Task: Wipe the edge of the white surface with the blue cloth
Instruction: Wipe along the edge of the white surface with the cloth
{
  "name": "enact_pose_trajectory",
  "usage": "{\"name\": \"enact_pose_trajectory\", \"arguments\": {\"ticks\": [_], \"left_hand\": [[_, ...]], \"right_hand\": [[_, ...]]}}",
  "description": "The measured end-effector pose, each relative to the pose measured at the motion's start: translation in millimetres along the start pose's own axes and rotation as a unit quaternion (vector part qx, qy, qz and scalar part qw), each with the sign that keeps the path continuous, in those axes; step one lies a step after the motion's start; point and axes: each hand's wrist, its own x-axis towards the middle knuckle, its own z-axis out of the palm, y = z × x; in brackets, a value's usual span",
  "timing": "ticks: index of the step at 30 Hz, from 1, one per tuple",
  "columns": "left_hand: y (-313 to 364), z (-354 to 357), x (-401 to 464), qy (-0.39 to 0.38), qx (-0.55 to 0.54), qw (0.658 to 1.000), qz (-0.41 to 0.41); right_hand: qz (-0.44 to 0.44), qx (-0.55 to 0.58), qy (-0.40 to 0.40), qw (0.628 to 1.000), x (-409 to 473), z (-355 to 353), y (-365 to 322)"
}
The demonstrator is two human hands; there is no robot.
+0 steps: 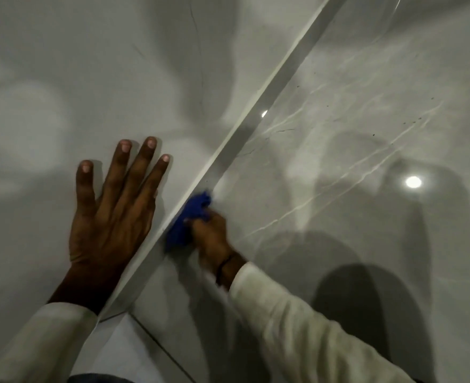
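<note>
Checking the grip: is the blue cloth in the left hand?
No, the right hand holds the blue cloth; the left hand lies flat.

Blue cloth [189,219], white surface [62,78], veined grey floor [366,134].

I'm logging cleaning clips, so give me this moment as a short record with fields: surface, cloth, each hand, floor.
surface: white surface, its edge running diagonally up to the right
cloth: blue cloth, bunched, pressed against the edge's side
left hand: left hand flat on the surface top, fingers spread
right hand: right hand gripping the cloth below the edge
floor: glossy marbled floor, reflecting lights
</note>
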Motion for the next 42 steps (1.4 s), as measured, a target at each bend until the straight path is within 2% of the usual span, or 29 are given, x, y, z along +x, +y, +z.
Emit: {"name": "enact_pose_trajectory", "arguments": {"ticks": [2, 4, 6, 10, 14, 18, 20, 22, 24, 29, 32, 34, 37, 39, 42], "left_hand": [[1.7, -1.1, 1.3, 0.003, 0.002, 1.0, 0.005], [3.9, -2.5, 1.0, 0.011, 0.009, 1.0, -0.001], [5.2, -2.6, 0.6, -0.01, -0.008, 1.0, -0.008], [4.7, -3.3, 1.2, -0.014, 0.002, 1.0, -0.016], [4.8, 1.1, 0.0, -0.035, -0.043, 0.998, -0.017], [5.9, 3.9, 0.7, -0.004, -0.024, 1.0, -0.012], [7.4, 2.7, 0.0, -0.004, -0.044, 0.999, -0.012], [6.6, 1.7, 0.7, -0.012, -0.064, 0.998, -0.013], [3.7, 0.8, 1.0, -0.007, -0.068, 0.998, -0.011], [4.7, -1.9, 0.0, -0.007, -0.099, 0.995, -0.013], [5.5, 1.3, -1.2, 0.007, -0.099, 0.995, -0.015], [5.3, 3.9, -1.0, 0.004, -0.097, 0.995, -0.015], [3.4, 2.9, 1.2, -0.016, -0.119, 0.993, -0.014], [2.4, 2.7, -0.1, -0.008, -0.11, 0.994, -0.011], [1.6, 1.7, -2.5, 0.004, -0.094, 0.996, -0.005]], "right_hand": [[-0.021, 0.057, 0.052, 0.997, 11.7, -7.2, -32.6], [-0.043, 0.053, 0.066, 0.995, 1.7, 0.2, -39.2], [-0.051, 0.005, 0.041, 0.998, -22.9, 16.8, -12.5], [0.011, -0.051, -0.051, 0.997, -51.7, 29.2, 44.1], [-0.014, -0.016, 0.028, 0.999, -6.6, 4.6, -9.5], [-0.008, -0.005, 0.076, 0.997, 14.9, -11.3, -44.0], [0.009, -0.036, 0.062, 0.997, 6.1, -7.4, -20.7], [0.034, -0.049, -0.003, 0.998, -10.3, -2.5, 5.3], [0.02, -0.055, -0.04, 0.997, -14.3, -4.7, 7.0], [-0.057, -0.07, 0.097, 0.991, 41.9, -32.5, -86.3], [-0.077, -0.102, 0.133, 0.983, 43.6, -36.6, -96.3], [-0.068, -0.146, 0.112, 0.981, 22.4, -21.2, -62.2], [0.006, -0.141, -0.005, 0.99, -12.7, 3.0, 8.4], [0.03, -0.142, -0.056, 0.988, -21.8, 8.3, 32.6], [0.024, -0.124, -0.027, 0.992, 0.1, -1.4, 10.2]]}}
